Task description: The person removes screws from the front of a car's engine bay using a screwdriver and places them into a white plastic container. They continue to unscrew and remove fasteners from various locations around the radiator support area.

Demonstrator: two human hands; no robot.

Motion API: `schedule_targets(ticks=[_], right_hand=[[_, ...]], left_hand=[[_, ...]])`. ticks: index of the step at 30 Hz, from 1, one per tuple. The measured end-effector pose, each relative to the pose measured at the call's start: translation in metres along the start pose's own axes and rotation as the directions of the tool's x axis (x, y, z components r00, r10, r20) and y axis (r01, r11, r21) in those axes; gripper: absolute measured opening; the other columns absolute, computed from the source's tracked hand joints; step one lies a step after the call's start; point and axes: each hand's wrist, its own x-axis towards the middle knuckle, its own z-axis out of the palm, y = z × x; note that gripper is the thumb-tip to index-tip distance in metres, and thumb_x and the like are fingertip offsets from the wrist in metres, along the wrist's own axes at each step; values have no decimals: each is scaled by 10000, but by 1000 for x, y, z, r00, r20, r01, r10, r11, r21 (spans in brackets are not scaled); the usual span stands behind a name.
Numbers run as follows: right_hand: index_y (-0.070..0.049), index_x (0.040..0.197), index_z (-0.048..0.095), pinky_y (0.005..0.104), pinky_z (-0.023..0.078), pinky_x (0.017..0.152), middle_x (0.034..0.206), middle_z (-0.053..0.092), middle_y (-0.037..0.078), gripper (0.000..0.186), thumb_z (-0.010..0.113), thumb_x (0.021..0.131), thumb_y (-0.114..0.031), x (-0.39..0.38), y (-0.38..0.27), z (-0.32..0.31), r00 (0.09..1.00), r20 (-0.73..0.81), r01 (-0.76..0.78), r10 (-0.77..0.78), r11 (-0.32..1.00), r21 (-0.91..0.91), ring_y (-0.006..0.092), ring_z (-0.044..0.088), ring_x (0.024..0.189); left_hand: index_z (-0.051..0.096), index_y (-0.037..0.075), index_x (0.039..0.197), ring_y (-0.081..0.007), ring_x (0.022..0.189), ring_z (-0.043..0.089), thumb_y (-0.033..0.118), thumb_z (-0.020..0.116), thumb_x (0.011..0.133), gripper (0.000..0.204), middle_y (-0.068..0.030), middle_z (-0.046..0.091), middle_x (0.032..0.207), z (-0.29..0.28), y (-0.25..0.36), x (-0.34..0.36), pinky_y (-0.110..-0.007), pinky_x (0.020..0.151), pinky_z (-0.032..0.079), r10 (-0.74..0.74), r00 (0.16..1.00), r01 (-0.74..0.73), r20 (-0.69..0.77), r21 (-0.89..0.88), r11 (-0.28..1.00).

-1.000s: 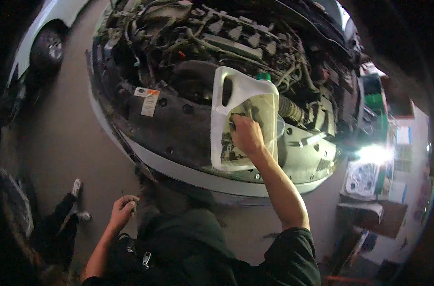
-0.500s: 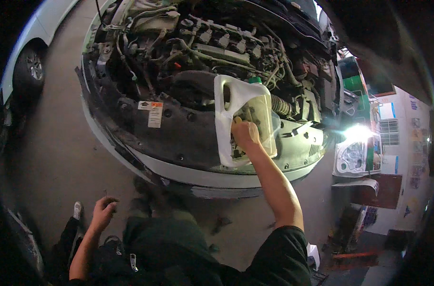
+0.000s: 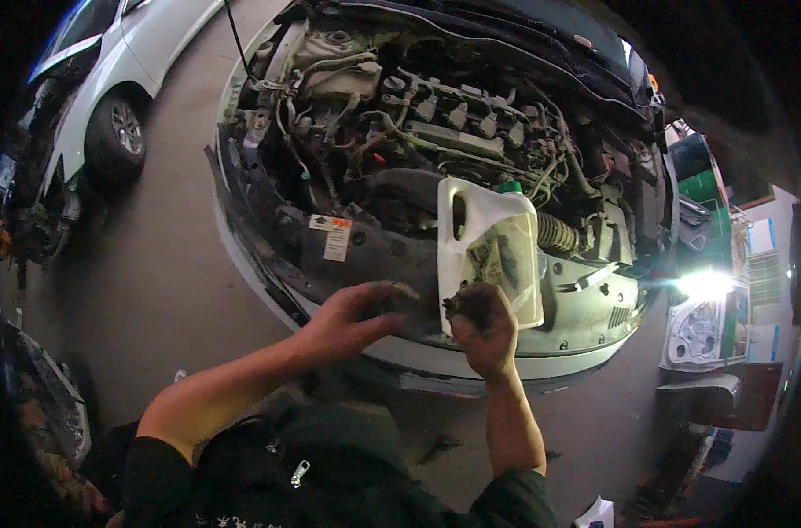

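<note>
A white plastic jug (image 3: 449,255) with a green cap stands on the front cover of an open engine bay. A side of it is cut away, and small dark bits show inside. My right hand (image 3: 490,339) is in front of the jug's lower part, fingers closed on a small dark piece (image 3: 453,305) whose kind I cannot make out. To its left, my left hand (image 3: 361,317) reaches over the car's front edge. Its thumb and fingers are apart, the fingertips dark and blurred, and I see nothing held between them.
The engine (image 3: 453,123) and its hoses lie beyond the jug. A label (image 3: 334,239) is stuck on the black front cover (image 3: 365,264). Another car's wheel (image 3: 119,128) is at the far left. On the right, a bright lamp (image 3: 707,283) shines near a detached door panel (image 3: 695,334).
My right hand has come out of the jug's cut opening with a small dark piece. My left hand has risen from low on the left toward it. The view has shifted.
</note>
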Motion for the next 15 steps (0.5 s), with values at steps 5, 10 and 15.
schedule_targets(ticks=[5,10,15], right_hand=[[-51,1057,503,230,458,663,922,563,23,292,609,796,24,0,-6,67,996,94,-7,-2,996,94,86,541,774],[-16,992,596,310,509,677,881,657,101,192,618,802,-34,4,10,164,995,96,24,17,910,-414,180,650,793],[-58,963,594,419,495,605,791,618,138,187,662,816,-151,29,41,293,937,272,343,-219,721,-602,350,620,707]], left_hand=[[604,-4,1159,-113,978,585,153,667,886,321,-74,654,1055,-31,-1,-13,-285,883,471,58,998,-57,39,-38,998],[634,1,1054,-84,878,570,153,651,902,216,-43,657,937,-122,-8,-54,-260,795,471,-82,996,81,40,33,996],[640,8,1037,-97,862,571,188,652,909,222,-40,660,899,-247,-59,-90,-249,776,466,-46,998,48,49,-35,998]])
